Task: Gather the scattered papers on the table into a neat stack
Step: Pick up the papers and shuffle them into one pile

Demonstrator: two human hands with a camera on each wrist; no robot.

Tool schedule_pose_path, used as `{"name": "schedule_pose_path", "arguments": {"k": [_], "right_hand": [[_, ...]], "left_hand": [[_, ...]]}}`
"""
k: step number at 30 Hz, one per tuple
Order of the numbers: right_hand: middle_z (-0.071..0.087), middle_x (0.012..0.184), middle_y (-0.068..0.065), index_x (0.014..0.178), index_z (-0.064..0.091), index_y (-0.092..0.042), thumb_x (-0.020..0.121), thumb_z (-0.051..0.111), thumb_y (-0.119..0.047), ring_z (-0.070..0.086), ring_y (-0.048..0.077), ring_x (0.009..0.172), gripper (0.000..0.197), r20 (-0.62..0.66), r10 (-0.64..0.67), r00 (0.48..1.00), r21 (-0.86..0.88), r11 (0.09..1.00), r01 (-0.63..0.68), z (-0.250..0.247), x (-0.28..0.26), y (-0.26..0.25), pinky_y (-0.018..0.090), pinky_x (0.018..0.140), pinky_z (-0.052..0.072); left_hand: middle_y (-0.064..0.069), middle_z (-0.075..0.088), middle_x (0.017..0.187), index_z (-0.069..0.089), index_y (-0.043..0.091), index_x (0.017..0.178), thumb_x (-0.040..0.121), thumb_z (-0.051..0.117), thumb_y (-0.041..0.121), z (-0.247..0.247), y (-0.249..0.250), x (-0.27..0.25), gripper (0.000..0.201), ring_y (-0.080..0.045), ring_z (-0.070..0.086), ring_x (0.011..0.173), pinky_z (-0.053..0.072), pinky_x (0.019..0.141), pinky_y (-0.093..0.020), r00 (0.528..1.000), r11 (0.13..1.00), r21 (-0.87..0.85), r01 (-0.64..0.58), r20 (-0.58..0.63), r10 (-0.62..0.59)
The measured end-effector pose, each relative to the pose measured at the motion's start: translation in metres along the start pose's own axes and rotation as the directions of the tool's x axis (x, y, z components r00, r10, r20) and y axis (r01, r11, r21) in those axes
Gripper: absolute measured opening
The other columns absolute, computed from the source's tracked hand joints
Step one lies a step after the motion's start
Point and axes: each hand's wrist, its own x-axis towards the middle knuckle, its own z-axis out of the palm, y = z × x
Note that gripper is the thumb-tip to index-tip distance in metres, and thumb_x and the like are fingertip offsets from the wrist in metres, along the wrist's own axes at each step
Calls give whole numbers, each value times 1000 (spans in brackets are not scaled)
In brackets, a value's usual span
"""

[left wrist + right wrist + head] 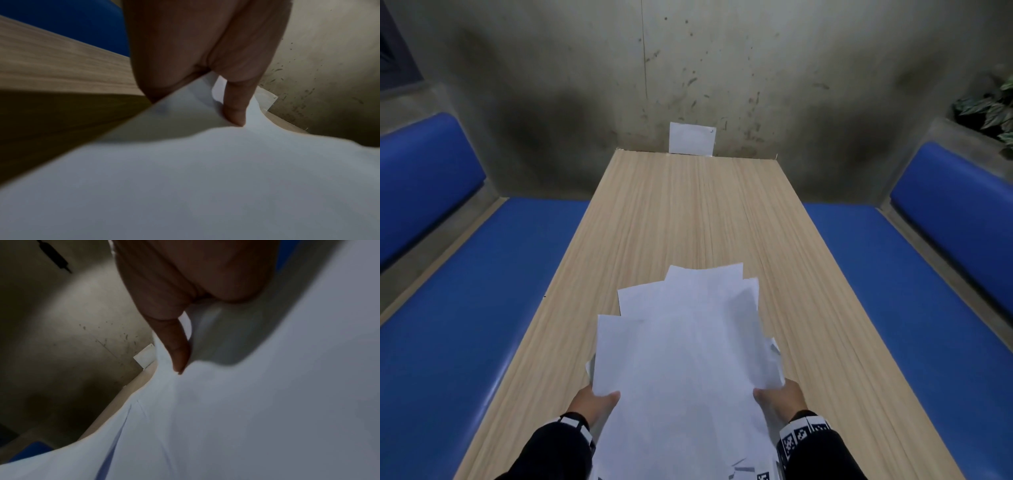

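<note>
The fingers of the left hand [594, 404] lie out of sight beneath the papers [681, 359] in the head view; only the thumb and the back of the hand show. The right hand [782, 397] is hidden the same way, its fingers under the sheets. The near end of the papers runs off the bottom edge, so their full extent cannot be told, and how many sheets there are cannot be counted. Both sleeves are cut off by the bottom edge. In the left wrist view the papers are blurred, and in the right wrist view likewise. The plant [993, 109] is cropped by the right edge.
</note>
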Motion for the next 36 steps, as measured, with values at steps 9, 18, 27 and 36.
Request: {"name": "schedule_pose_path", "arguments": {"k": [9, 18, 27, 36], "right_hand": [[61, 71, 13, 70, 65, -4, 77, 65, 10, 59, 25, 73, 16, -198, -379, 904, 186, 891, 414, -94, -46, -65, 30, 63, 47], [73, 56, 0, 84, 68, -6, 81, 63, 0, 67, 13, 46, 9, -109, -544, 832, 516, 684, 515, -158, -105, -101, 28, 40, 53], [78, 74, 9, 106, 65, 0, 75, 62, 3, 74, 24, 63, 32, 190, -436, 880, 670, 713, 209, -83, -79, -79, 40, 56, 61], [78, 79, 5, 85, 73, -6, 39, 91, -38, 74, 20, 77, 59, 58, -496, 866, 621, 697, 358, -61, -76, -86, 30, 72, 60]], "left_hand": [[-17, 63, 101, 57, -7, 116, 81, 59, 2, -3, 9, -3, 36, -26, 55, 88, 41, 83, -34, 999, 999, -17, -46, 25, 46], [-17, 62, 95, 60, -5, 110, 80, 62, 3, -21, 47, -16, 32, -32, 59, 87, 44, 80, -36, 992, 987, -101, -123, 4, 124], [-27, 67, 97, 61, -3, 96, 58, 62, 9, -15, 122, -65, 40, -43, 62, 97, 50, 84, -47, 924, 909, -315, -275, 176, 340], [-2, 74, 72, 73, 22, 71, 79, 46, 59, -25, 151, -111, 47, -24, 71, 67, 58, 51, -28, 834, 560, -809, -180, 177, 523]]}}
